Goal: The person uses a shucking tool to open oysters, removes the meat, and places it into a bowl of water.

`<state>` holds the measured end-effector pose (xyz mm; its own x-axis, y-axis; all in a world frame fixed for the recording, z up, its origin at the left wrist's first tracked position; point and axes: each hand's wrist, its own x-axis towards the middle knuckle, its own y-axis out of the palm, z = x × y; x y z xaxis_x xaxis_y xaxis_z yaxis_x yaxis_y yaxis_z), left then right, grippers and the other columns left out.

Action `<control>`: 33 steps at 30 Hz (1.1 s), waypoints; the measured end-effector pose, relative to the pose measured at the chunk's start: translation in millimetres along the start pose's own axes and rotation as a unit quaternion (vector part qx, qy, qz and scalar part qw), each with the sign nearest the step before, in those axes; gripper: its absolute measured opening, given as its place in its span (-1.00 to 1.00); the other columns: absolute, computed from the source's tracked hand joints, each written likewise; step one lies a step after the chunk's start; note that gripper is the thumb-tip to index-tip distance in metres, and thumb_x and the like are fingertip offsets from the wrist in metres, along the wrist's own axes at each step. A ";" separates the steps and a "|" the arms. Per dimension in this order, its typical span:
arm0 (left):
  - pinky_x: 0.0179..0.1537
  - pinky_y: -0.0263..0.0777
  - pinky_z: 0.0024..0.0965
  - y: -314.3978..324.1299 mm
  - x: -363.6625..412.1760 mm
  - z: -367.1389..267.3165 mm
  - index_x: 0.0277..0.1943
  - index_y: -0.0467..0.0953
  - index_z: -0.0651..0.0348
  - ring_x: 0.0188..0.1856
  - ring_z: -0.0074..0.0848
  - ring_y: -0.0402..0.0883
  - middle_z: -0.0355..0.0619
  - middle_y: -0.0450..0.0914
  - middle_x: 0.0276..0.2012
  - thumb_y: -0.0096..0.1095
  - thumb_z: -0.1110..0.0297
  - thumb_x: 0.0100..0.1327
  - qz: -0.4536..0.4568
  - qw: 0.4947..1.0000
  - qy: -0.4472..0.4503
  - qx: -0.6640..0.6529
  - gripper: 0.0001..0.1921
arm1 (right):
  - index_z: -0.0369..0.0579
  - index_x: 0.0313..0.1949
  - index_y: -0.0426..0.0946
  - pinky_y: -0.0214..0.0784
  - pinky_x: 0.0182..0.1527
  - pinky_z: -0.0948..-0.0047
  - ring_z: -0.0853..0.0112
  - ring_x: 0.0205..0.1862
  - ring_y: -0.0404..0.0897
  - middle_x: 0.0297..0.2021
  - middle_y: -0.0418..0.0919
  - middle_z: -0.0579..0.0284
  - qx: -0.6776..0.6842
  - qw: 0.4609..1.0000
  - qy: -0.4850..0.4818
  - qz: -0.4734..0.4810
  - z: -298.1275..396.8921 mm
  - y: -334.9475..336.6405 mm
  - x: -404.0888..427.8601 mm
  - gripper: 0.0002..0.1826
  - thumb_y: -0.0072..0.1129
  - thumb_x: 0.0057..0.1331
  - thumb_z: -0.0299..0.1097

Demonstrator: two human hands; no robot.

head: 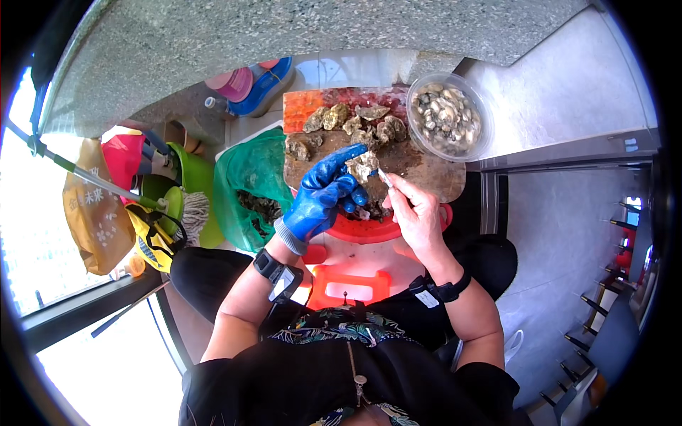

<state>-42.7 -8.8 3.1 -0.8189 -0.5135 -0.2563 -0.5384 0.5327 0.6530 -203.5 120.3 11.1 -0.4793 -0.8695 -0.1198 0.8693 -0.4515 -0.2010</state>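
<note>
My left hand [326,193], in a blue rubber-coated glove, grips an oyster [363,166] above the near edge of a worn wooden board [438,178]. Bare of any glove, my right hand [414,209] pinches a small shucking tool [384,178] whose tip meets the oyster's right side; its full shape is hidden by my fingers. Several closed oysters [373,129] lie on the board beyond my hands. Shells [367,213] fill part of a red plastic basin [367,232] below them. At the board's right, a clear round tub [484,139] holds shucked oyster meat [446,116].
A green mesh bag [234,160] with dark shells stands left of the board. Farther left are a lime-green bucket [210,213], a mop [194,215] and a yellow bag [96,213]. A speckled stone counter [319,26] overhangs the far side. A red plastic stool [349,274] sits between my knees.
</note>
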 end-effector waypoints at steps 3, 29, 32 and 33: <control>-0.18 0.53 -0.47 3.8 1.7 2.2 0.42 0.28 0.20 -0.11 -0.42 0.69 -0.14 0.64 -0.10 0.16 0.54 0.36 -0.041 0.999 0.010 0.021 -0.44 | -0.32 0.02 0.60 0.46 -0.36 0.52 0.51 -0.42 0.64 -0.41 0.66 0.11 -0.004 1.000 -0.015 -0.018 -2.1 1.3 -0.6 -0.75 0.10 0.39 -0.55; 0.11 0.53 -0.36 1.6 0.4 -1.5 0.39 0.32 0.23 0.21 -0.40 0.53 -0.06 0.34 0.39 0.16 0.66 0.29 -0.057 0.988 0.118 0.077 -0.42 | -0.15 -0.06 0.67 0.32 -0.51 0.39 0.32 -0.58 0.52 -0.53 0.51 0.10 -0.157 0.974 -0.164 -0.013 8.4 2.1 -0.9 -0.73 0.19 0.25 -0.59; 0.19 0.48 -0.32 -8.8 5.5 4.8 0.39 0.31 0.23 0.27 -0.39 0.47 -0.07 0.31 0.41 0.14 0.71 0.29 -0.047 0.973 0.164 0.153 -0.40 | -0.14 -0.07 0.67 0.34 -0.50 0.37 0.28 -0.56 0.55 -0.52 0.52 0.09 -0.162 0.973 -0.161 -0.008 12.7 3.5 -0.2 -0.74 0.19 0.25 -0.57; 0.23 0.45 -0.31 -10.4 7.6 6.0 0.40 0.30 0.23 0.31 -0.38 0.44 -0.07 0.29 0.42 0.11 0.74 0.28 -0.035 0.956 0.203 0.211 -0.39 | -0.14 -0.07 0.67 0.34 -0.50 0.37 0.28 -0.56 0.55 -0.52 0.52 0.09 -0.162 0.974 -0.161 -0.007 13.5 3.6 -0.5 -0.74 0.19 0.25 -0.57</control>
<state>-44.5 -14.3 -9.9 -0.6802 -0.7302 0.0650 -0.6907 0.6681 0.2769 -198.4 116.4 23.5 -0.3832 -0.9050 0.1847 0.7541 -0.4220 -0.5033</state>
